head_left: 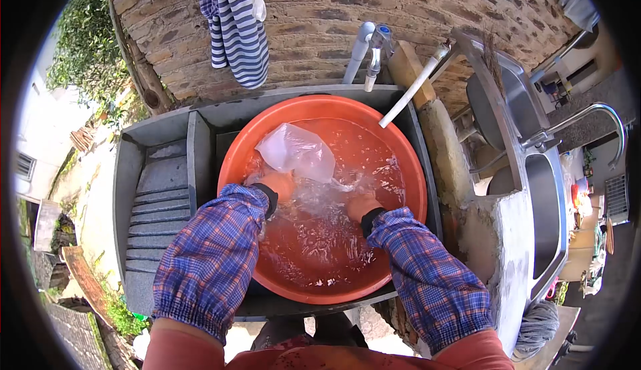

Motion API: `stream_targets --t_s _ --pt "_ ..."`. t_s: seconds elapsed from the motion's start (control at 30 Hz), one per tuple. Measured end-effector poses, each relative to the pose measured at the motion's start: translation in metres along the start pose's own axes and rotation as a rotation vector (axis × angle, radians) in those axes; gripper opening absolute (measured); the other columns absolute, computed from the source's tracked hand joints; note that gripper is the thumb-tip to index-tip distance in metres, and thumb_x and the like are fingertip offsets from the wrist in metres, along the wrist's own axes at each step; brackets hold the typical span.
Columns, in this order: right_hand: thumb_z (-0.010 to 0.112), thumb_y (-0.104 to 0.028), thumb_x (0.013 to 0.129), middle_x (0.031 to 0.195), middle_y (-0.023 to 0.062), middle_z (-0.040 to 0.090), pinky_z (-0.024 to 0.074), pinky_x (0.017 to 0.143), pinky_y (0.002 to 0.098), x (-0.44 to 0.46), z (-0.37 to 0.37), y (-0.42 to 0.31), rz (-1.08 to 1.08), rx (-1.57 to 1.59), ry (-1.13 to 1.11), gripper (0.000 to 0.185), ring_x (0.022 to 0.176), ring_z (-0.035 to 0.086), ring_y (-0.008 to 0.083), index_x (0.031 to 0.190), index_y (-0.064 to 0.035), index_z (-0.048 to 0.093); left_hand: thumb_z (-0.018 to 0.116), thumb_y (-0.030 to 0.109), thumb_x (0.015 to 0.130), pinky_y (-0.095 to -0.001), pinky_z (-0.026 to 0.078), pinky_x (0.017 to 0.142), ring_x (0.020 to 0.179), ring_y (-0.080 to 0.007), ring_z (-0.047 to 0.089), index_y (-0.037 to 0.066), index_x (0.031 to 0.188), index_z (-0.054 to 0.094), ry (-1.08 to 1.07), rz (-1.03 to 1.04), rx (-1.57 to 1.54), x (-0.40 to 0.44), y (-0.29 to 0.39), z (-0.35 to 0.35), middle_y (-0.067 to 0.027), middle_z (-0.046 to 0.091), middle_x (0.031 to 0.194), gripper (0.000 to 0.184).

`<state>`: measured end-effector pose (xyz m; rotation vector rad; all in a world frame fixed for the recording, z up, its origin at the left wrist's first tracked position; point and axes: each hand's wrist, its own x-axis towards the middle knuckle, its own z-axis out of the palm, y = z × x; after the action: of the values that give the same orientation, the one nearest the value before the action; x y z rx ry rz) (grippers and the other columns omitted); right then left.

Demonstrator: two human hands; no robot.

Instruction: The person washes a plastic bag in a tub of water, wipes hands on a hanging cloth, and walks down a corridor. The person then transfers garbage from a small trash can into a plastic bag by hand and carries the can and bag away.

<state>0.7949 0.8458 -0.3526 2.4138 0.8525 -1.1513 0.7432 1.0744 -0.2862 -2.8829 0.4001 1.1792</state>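
A large orange plastic basin (pixel 237 144) holds water that is stirred up and splashing. In it, toward the back left, a clear plastic bag (pixel 300 153) bulges above the surface. My left hand (pixel 280 184) is curled at the bag's lower edge and closed on it, partly under water. My right hand (pixel 361 206) is in the water to the right of the bag, beside a trailing bit of film. Splashes hide its fingers, so I cannot see what it grips. Checked sleeve covers (pixel 208 256) cover both forearms.
The basin sits in a grey stone sink (pixel 123 190) with a ribbed washboard (pixel 158 226) at left. Behind are a blue-topped tap (pixel 378 43) and a white pipe (pixel 415 86) reaching over the rim. A striped cloth (pixel 240 33) hangs at the brick wall. A steel sink (pixel 547 210) stands right.
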Motion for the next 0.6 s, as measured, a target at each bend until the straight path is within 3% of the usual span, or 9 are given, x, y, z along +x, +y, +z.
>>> stream_targets --t_s 0.07,0.13,0.17,0.27,0.33,0.37,0.43,0.53,0.6 --pt "0.044 -0.024 0.093 0.131 0.0189 0.056 0.0357 0.103 0.0572 -0.010 -0.011 -0.003 -0.034 -0.116 0.156 0.038 0.123 0.052 0.0384 0.124 -0.0158 0.063 0.078 0.044 0.072 -0.0657 0.039 0.097 0.128 -0.0348 0.048 0.017 0.147 0.035 -0.029 0.001 0.011 0.010 -0.002 0.007 -0.0102 0.042 0.146 0.090" --pt "0.046 -0.022 0.091 0.122 0.0164 0.064 0.0414 0.096 0.0596 0.009 0.015 0.009 -0.095 0.003 0.476 0.036 0.111 0.060 0.0395 0.121 -0.0142 0.065 0.079 0.039 0.072 -0.0499 0.050 0.087 0.106 -0.0392 0.061 0.031 0.147 0.034 0.142 -0.018 0.089 0.052 -0.020 0.051 -0.0166 0.051 0.134 0.087" --pt "0.049 -0.016 0.088 0.120 0.0170 0.064 0.0451 0.093 0.0533 -0.006 -0.001 0.003 -0.090 -0.033 0.372 0.034 0.111 0.061 0.0350 0.116 -0.0119 0.066 0.079 0.039 0.072 -0.0499 0.050 0.087 0.106 -0.0392 0.061 0.031 0.147 0.034 0.145 -0.027 0.088 0.046 -0.021 0.052 -0.0166 0.051 0.134 0.087" --pt "0.056 -0.008 0.082 0.119 0.0180 0.064 0.0509 0.088 0.0482 -0.049 -0.050 0.007 -0.107 -0.023 0.229 0.038 0.106 0.064 0.0350 0.119 -0.0117 0.062 0.056 0.025 0.090 -0.0562 0.044 0.092 0.116 -0.0340 0.058 0.015 0.139 0.049 0.276 -0.018 -0.491 0.010 -0.026 0.027 -0.0145 0.061 0.125 0.050" --pt "0.055 -0.009 0.087 0.108 0.0166 0.066 0.0552 0.080 0.0462 -0.024 -0.027 0.051 -0.112 0.194 0.696 0.032 0.091 0.067 0.0346 0.119 -0.0078 0.058 0.055 0.023 0.091 -0.0486 0.045 0.092 0.110 -0.0349 0.059 0.011 0.126 0.058 0.273 0.064 -0.238 -0.021 -0.021 0.002 -0.0174 0.063 0.108 0.038" --pt "0.055 -0.009 0.087 0.108 0.0166 0.066 0.0552 0.080 0.0462 -0.039 -0.032 0.054 -0.109 0.186 0.692 0.032 0.091 0.067 0.0346 0.119 -0.0078 0.058 0.055 0.022 0.091 -0.0451 0.046 0.091 0.106 -0.0357 0.060 0.008 0.119 0.062 0.362 0.105 -0.121 -0.028 -0.020 0.003 -0.0187 0.064 0.098 0.032" --pt "0.052 -0.007 0.091 0.090 0.0105 0.064 0.0538 0.062 0.0322 -0.090 -0.057 0.043 -0.119 1.701 0.474 0.015 0.077 0.066 0.0235 0.104 -0.0035 0.060 0.056 0.022 0.091 -0.0451 0.046 0.089 0.104 -0.0364 0.060 0.006 0.115 0.062 0.448 0.200 -0.252 -0.023 -0.030 0.006 -0.0181 0.064 0.098 0.030" --pt "0.054 -0.006 0.092 0.082 0.0014 0.060 0.0439 0.052 0.0235 -0.127 -0.095 0.028 -0.359 1.823 0.675 0.012 0.067 0.057 0.0105 0.103 -0.0063 0.059 0.054 0.019 0.094 -0.0431 0.048 0.080 0.090 -0.0305 0.062 0.002 0.108 0.059 0.700 0.455 -0.520 -0.041 -0.033 0.000 -0.0125 0.064 0.094 0.023" --pt "0.061 -0.011 0.090 0.087 -0.0008 0.061 0.0455 0.067 0.0235 -0.159 -0.127 0.027 -0.402 1.496 0.828 0.012 0.078 0.055 0.0070 0.101 -0.0055 0.059 0.049 0.014 0.098 -0.0342 0.048 0.075 0.082 -0.0205 0.057 0.000 0.105 0.055 0.593 0.391 -1.049 -0.069 -0.025 -0.020 -0.0092 0.059 0.093 0.017"
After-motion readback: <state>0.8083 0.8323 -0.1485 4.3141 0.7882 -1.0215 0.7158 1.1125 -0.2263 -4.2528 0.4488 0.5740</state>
